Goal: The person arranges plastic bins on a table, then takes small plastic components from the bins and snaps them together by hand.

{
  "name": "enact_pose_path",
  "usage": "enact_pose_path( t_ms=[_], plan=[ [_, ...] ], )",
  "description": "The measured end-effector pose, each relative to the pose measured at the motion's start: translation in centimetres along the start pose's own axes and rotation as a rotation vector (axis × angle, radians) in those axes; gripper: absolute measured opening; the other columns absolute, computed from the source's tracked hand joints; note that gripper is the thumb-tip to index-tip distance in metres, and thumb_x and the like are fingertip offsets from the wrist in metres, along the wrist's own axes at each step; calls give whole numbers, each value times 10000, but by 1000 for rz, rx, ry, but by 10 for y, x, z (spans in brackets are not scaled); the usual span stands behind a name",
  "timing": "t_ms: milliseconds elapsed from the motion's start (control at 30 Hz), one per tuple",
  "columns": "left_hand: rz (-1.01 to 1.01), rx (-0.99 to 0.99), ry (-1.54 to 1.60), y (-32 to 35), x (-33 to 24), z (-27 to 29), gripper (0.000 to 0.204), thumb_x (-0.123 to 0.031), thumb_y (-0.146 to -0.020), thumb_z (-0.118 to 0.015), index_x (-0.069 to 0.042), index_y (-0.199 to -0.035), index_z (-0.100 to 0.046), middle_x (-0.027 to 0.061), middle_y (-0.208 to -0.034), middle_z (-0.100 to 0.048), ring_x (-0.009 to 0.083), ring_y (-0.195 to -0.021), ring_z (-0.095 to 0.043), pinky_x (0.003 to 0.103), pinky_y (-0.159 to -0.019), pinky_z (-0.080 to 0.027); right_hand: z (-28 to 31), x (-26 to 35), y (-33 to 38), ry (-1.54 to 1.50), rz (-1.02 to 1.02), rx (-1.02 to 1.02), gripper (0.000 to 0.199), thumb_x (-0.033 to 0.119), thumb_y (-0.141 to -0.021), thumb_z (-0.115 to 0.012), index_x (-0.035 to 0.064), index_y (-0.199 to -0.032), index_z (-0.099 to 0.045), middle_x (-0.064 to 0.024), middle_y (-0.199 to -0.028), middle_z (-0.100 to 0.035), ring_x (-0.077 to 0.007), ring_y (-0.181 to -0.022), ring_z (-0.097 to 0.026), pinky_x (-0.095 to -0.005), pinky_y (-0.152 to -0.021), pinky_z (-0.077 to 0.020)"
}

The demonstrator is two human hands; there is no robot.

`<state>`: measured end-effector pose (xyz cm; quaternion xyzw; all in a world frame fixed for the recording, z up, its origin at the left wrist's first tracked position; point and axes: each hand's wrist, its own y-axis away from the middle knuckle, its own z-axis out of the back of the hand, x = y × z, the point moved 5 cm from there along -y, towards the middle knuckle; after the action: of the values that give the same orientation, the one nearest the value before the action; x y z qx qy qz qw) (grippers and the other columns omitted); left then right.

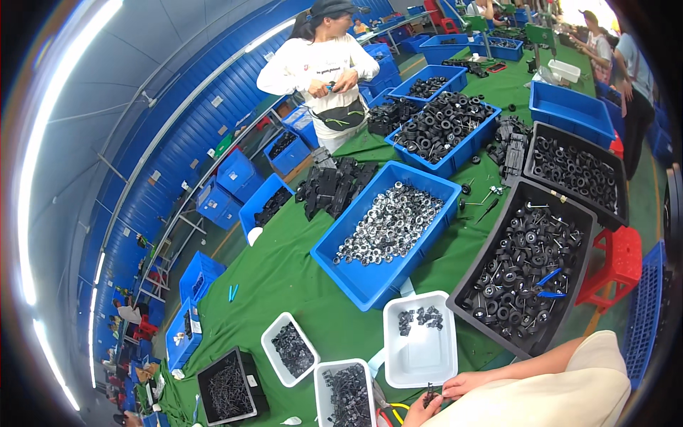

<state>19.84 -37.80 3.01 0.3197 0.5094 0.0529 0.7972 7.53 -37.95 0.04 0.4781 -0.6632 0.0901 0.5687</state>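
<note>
Low at the right of the head view, my left hand point(421, 410) pinches a small black plastic part point(430, 393) that sticks up from its fingertips. My right hand point(461, 384) comes in from the right, close beside it, fingers curled; what they hold, if anything, is too small to make out. Just beyond the hands stands a white tray point(420, 366) with a few clusters of small black parts point(421, 319). Pliers with red and yellow handles point(390, 411) lie left of my left hand. A second white tray point(321, 370) holds many small black pieces.
A blue bin of shiny wheel hubs point(388, 224) sits mid-table. Right of it, a black bin point(523, 341) holds wheels on axles and blue-handled tools. More wheel bins and black chassis parts point(334, 185) lie farther off. A co-worker point(327, 64) stands across the green-covered table.
</note>
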Motion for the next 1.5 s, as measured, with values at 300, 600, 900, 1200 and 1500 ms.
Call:
enact_pose_path(
  t_ms=[300,600,900,1200,1500],
  plan=[
    [-263,347,23,64,-16,7,412,-206,-719,-496,11,-1053,-388,118,-923,-500,193,-843,-464,260,-738,-358,-30,-6,38,-34,-37,413,221,182,-776,-407,10,-903,-465,-7,-868,-477,-45,-834,-394,-195,-744,-307],
    [110,258,1050,54,53,42,252,-305,-756,-437,-87,-638,-392,-17,-511,-354,84,-483,-348,196,-429,-282,33,-6,62,-634,-202,-255,173,185,-765,-409,70,-639,-441,26,-500,-380,-72,-445,-365,-186,-379,-283],
    [-234,-321,1405,26,74,111,223,-287,-801,-357,-88,-714,-408,54,-708,-514,177,-786,-509,241,-570,-406,36,129,4,721,535,-776,167,121,-732,-450,29,-873,-449,-77,-816,-439,-158,-758,-434,-229,-640,-351],
    [-159,-911,-255,-76,71,166,211,-162,-686,-529,1,-744,-409,132,-719,-494,292,-699,-488,352,-603,-386,18,89,14,971,348,-563,195,48,-651,-520,17,-834,-463,-121,-819,-455,-264,-782,-447,-293,-677,-365],
    [-101,-758,-607,-107,82,148,273,-96,-642,-548,13,-829,-382,194,-845,-449,364,-770,-449,390,-640,-368,6,27,6,1077,257,-294,197,213,-717,-468,46,-821,-449,-98,-772,-466,-248,-744,-476,-351,-625,-376]
  ],
)
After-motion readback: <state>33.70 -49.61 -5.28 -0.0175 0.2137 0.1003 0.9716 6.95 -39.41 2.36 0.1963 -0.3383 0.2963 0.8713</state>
